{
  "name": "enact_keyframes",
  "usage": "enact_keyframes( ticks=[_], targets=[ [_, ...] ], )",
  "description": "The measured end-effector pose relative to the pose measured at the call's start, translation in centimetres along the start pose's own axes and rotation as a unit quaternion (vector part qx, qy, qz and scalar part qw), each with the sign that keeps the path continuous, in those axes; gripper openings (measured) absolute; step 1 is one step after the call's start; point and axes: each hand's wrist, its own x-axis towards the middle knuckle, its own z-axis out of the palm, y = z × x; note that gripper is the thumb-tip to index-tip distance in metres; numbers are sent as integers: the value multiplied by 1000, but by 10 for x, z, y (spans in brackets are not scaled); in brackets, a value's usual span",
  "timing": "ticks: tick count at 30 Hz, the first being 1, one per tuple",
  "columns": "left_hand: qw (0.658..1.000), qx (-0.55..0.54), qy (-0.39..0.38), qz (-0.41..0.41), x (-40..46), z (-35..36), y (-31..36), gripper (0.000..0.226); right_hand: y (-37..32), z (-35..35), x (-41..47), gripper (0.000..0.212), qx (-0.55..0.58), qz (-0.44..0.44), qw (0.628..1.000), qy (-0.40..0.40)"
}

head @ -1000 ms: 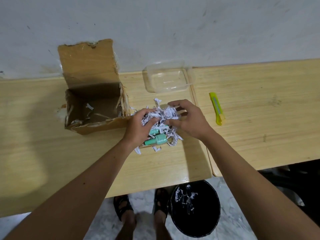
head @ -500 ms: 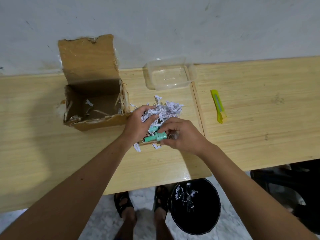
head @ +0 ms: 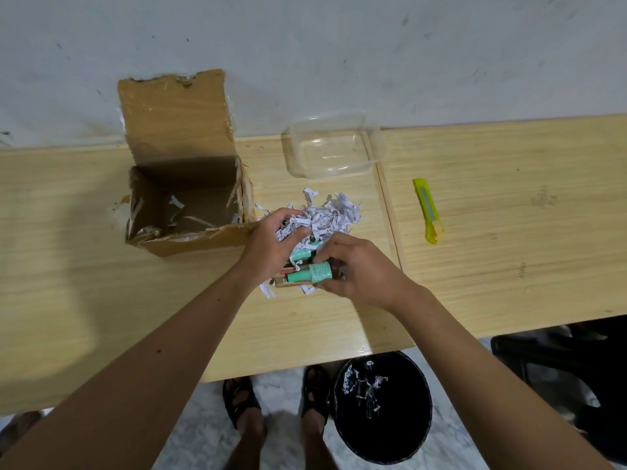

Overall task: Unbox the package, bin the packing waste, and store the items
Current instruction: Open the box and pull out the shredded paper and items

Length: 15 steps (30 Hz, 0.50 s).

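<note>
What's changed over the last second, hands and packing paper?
The right hand left the top of the shredded paper and came down toward the person, closing on a green bottle. The left hand stayed gripping paper. Cardboard box, clear container, yellow cutter and bin are unmoved.

I can make out no text I could read for certain. The mint tube near the surface's front edge carries a small dark line of print along its side, too blurred to spell. The shreds show tiny illegible marks.
</note>
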Motion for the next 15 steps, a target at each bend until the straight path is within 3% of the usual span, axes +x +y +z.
enact_keyframes(
  ticks=[11,15],
  targets=[
    [999,-28,-9,-17,2,-2,-3,29,-26,-52,-19,38,41,20,999,26],
    [999,-22,-16,-19,1,-4,-6,28,-17,-85,-21,38,68,91,989,90]
  ],
)
